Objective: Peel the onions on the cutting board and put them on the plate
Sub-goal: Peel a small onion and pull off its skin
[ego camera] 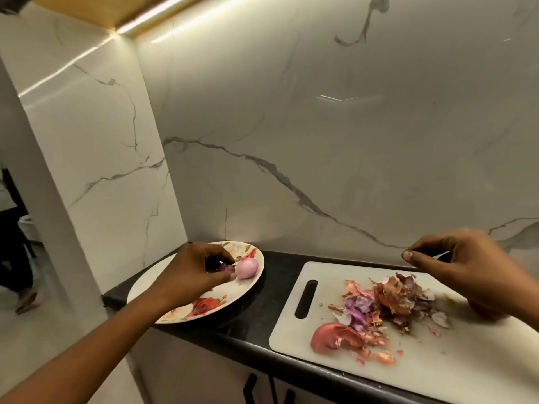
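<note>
Left hand (192,272): fingers hold small purple peeled onion (224,267) over floral white plate (157,278); release low beside pale pink onion (247,268). Right hand (460,258): fingers curled, grip unclear.

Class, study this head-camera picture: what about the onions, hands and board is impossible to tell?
Head view:
1. Purple onion: mostly hidden by fingers of the left hand.
2. Reddish onion: blurred, half covered by the right forearm.
3. Right hand: whether its pinched fingers hold anything is unclear.
4. Cutting board: right end cut off by the frame edge.
</note>
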